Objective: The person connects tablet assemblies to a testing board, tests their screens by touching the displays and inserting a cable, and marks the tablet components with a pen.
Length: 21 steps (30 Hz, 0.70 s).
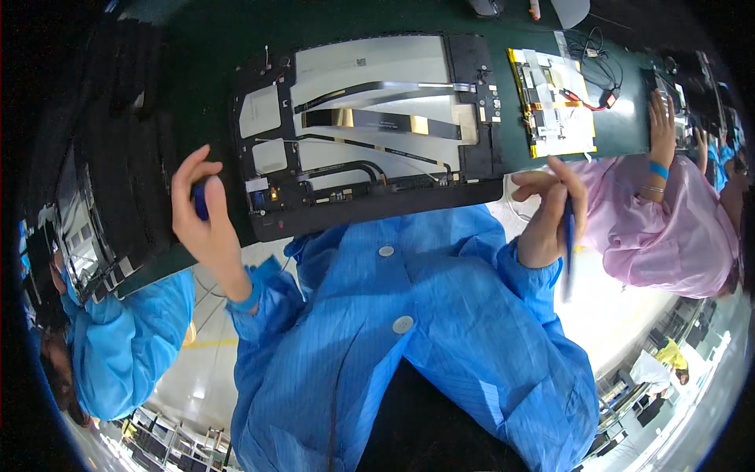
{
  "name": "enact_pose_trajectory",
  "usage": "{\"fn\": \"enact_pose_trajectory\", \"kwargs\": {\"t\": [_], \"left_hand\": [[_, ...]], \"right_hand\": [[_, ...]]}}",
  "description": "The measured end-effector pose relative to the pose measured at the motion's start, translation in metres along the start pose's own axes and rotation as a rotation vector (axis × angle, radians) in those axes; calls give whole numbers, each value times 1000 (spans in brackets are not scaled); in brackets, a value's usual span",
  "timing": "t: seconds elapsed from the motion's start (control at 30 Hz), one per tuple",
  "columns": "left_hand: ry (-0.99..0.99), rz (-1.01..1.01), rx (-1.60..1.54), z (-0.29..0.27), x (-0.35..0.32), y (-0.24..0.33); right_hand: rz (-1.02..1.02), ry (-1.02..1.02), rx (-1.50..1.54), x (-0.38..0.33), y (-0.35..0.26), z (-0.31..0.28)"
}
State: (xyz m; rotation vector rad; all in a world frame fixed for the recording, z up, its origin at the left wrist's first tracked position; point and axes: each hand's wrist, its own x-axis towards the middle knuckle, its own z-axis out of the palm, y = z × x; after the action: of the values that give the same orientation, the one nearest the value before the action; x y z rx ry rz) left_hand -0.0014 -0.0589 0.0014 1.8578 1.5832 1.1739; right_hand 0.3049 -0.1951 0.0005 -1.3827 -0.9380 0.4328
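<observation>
An opened tablet-like device (370, 67) lies before me on the table, its black frame, pale metal back and several flat ribbon cables (377, 121) exposed. My left hand (206, 228) is beside its left edge, apart from it. Its fingers curl round a small dark blue object (200, 201), mostly hidden, whose kind I cannot make out. Off the lower right corner of the device, my right hand (546, 216) is closed on a slim blue stick-like tool (569, 244), which points down and is slightly blurred. Neither hand touches the device.
Flat yellow-edged battery packs (558, 118) lie right of the device, beside a black cable (598, 55) with a red lead. Black equipment (102, 157) stands at left. A co-worker in pink (653, 220) sits at right, another in blue (130, 346) at left.
</observation>
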Motion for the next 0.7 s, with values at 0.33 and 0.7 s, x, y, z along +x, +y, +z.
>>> {"fn": "enact_pose_trajectory", "kwargs": {"t": [0.33, 0.7], "left_hand": [[-290, 133, 409, -12, -20, 39], [-203, -181, 665, 36, 58, 54]], "right_hand": [[176, -416, -432, 13, -35, 21], [-41, -932, -397, 144, -27, 61]]}}
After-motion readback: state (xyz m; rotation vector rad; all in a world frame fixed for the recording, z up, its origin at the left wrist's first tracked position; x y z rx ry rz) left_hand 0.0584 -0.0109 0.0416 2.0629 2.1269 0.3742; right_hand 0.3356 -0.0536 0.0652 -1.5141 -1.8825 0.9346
